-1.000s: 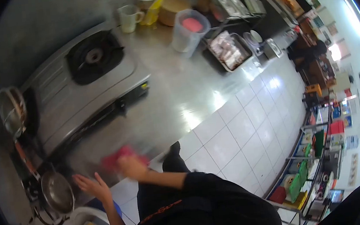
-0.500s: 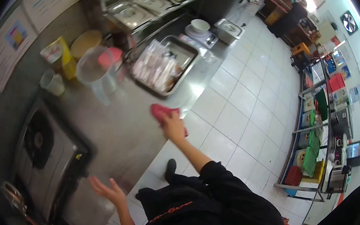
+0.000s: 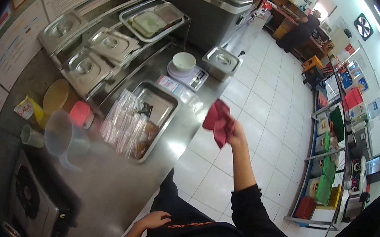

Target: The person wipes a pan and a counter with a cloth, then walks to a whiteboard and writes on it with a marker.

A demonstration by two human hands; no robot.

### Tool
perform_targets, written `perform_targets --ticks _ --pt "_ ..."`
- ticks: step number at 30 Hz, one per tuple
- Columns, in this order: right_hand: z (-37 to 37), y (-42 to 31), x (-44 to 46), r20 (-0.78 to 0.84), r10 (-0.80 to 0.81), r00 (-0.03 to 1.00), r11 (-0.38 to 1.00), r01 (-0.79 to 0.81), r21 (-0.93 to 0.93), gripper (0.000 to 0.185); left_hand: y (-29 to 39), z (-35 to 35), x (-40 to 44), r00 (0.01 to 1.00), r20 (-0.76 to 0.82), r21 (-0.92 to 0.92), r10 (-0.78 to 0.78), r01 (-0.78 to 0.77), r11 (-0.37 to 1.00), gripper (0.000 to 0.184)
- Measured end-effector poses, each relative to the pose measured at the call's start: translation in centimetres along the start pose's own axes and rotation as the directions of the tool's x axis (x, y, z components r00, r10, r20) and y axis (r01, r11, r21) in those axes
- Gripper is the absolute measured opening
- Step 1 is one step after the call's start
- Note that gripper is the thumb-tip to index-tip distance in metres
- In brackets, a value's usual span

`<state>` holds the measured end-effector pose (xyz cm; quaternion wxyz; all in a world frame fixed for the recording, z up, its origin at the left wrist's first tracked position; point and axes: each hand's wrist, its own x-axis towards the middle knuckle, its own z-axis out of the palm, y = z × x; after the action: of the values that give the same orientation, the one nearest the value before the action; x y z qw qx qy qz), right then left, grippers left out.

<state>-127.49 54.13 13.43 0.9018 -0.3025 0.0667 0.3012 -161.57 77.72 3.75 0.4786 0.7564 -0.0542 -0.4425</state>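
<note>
My right hand (image 3: 236,135) grips a dark red cloth (image 3: 218,122), held out above the floor just off the counter edge. The cloth hangs bunched and folded from my fingers. My left hand (image 3: 155,219) is close to my waist, over the front of my black clothing, with its fingers stretched out and nothing in it. Nearest to the cloth on the steel counter (image 3: 109,191) is a metal tray (image 3: 174,109) with a stack of clear plastic packets (image 3: 128,125) in its left part.
A scale (image 3: 197,77) bearing a white bowl (image 3: 184,61) and a lidded steel container (image 3: 222,62) stand beyond the tray. A clear measuring jug (image 3: 62,134), a pink tub (image 3: 81,114) and a gas stove (image 3: 36,199) are at left. Someone in dark clothes (image 3: 299,32) stands far back.
My right hand has lifted the cloth off the counter edge and moved it forward and right. My left hand has drawn back from beside the stove to my waist. The view has shifted.
</note>
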Motion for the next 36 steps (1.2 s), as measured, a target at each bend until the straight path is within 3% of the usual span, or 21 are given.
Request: perform_targets --ticks 4,6,7,8,10,12,13,14,16,17,18,19,20,21,24,25,26,27,28,34,36 --pt "4.2 -9.3 15.3 0.309 -0.026 0.951 0.994 -0.008 0.109 0.026 3.3 -4.3 7.2 0.993 -0.105 0.046 0.062 -0.057 0.997 0.046" --pt "7.7 -12.4 21.4 0.090 -0.078 0.993 0.976 0.057 0.209 0.031 6.3 -6.9 10.8 0.982 -0.170 0.018 0.081 -0.079 0.997 0.046" --pt "9.2 -13.2 23.2 -0.201 -0.079 0.976 0.980 0.113 0.163 0.042 7.9 -8.0 12.5 0.980 -0.177 0.005 0.092 -0.093 0.996 0.046" --pt "8.8 -14.3 25.4 -0.180 0.174 0.968 0.890 -0.076 0.450 0.052 9.3 -9.0 14.0 0.978 -0.183 -0.006 0.098 -0.100 0.995 0.046" --pt "7.7 -14.5 26.2 -0.231 0.106 0.967 0.973 -0.053 0.226 0.051 11.1 -11.2 17.3 0.972 -0.183 0.038 0.145 -0.140 0.989 0.050" --pt "3.2 -13.0 23.9 0.246 0.097 0.964 0.989 -0.066 -0.130 0.048 12.5 -12.5 19.8 0.971 -0.188 0.084 0.150 -0.137 0.987 0.053" --pt "2.5 -12.0 21.2 0.230 0.117 0.966 0.939 -0.032 -0.342 0.042 11.9 -13.3 21.7 0.993 -0.045 0.133 0.105 -0.099 0.986 0.058" --pt "-1.6 -11.6 19.2 0.283 0.341 0.897 0.865 -0.181 -0.467 0.040 11.5 -13.9 23.0 0.992 0.003 0.027 0.129 -0.129 0.991 0.059" --pt "-10.2 -9.8 15.1 0.047 0.595 0.803 0.569 -0.379 -0.729 0.041 11.5 -14.7 25.2 0.977 0.059 -0.189 0.205 -0.191 0.963 0.060" --pt "-15.9 -8.9 13.0 0.027 0.638 0.769 0.445 -0.339 -0.829 0.040 16.2 -18.0 24.5 0.981 0.172 -0.304 0.091 -0.035 0.952 0.062" --pt "-29.3 -5.1 10.6 -0.250 0.581 0.775 0.020 -0.321 -0.947 0.037 16.8 -18.5 26.4 0.980 0.186 -0.293 0.070 -0.013 0.956 0.063" --pt "-33.9 -4.9 9.4 -0.438 0.487 0.756 -0.270 -0.347 -0.898 0.037 16.9 -19.0 29.3 0.977 0.204 -0.274 0.056 0.002 0.962 0.063" --pt "-35.7 -6.7 8.7 -0.531 0.400 0.747 -0.379 -0.393 -0.838 0.037 17.1 -19.3 32.6 0.972 0.229 -0.252 0.047 0.013 0.968 0.064" --pt "-37.5 -8.8 8.5 -0.577 0.341 0.742 -0.389 -0.448 -0.805 0.036 17.1 -19.3 36.5 0.963 0.270 -0.193 -0.004 0.058 0.980 0.067" --pt "-40.8 -16.7 10.8 -0.570 0.193 0.798 -0.253 -0.521 -0.815 0.036 19.6 -19.4 47.7 0.951 0.265 -0.340 0.157 -0.060 0.938 0.067" --pt "-41.5 -19.6 12.0 -0.552 0.153 0.820 -0.219 -0.517 -0.828 0.036 25.5 -23.0 48.1 0.862 0.492 -0.234 -0.122 0.266 0.935 0.074" --pt "-42.1 -22.4 13.2 -0.526 0.119 0.842 -0.190 -0.500 -0.845 0.036 22.9 -21.3 54.5 0.892 0.391 0.119 -0.227 0.196 0.973 0.082" --pt "-42.6 -25.0 14.4 -0.505 0.092 0.858 -0.168 -0.486 -0.858 0.036 25.0 -21.2 56.2 0.882 0.192 0.301 -0.430 0.364 0.881 0.084" --pt "-43.0 -27.4 15.4 -0.486 0.080 0.870 -0.157 -0.471 -0.868 0.037 25.6 -21.4 59.3 0.875 0.143 0.298 -0.462 0.407 0.863 0.086" --pt "-46.8 -39.6 23.3 -0.389 0.094 0.917 -0.255 -0.355 -0.899 0.037 33.6 -23.9 70.4 0.978 -0.192 0.387 -0.085 0.155 0.909 0.063" --pt "-48.5 -43.4 26.2 -0.375 0.101 0.921 -0.312 -0.329 -0.891 0.038 36.8 -25.8 73.1 0.956 -0.283 0.408 -0.073 0.189 0.893 0.053"
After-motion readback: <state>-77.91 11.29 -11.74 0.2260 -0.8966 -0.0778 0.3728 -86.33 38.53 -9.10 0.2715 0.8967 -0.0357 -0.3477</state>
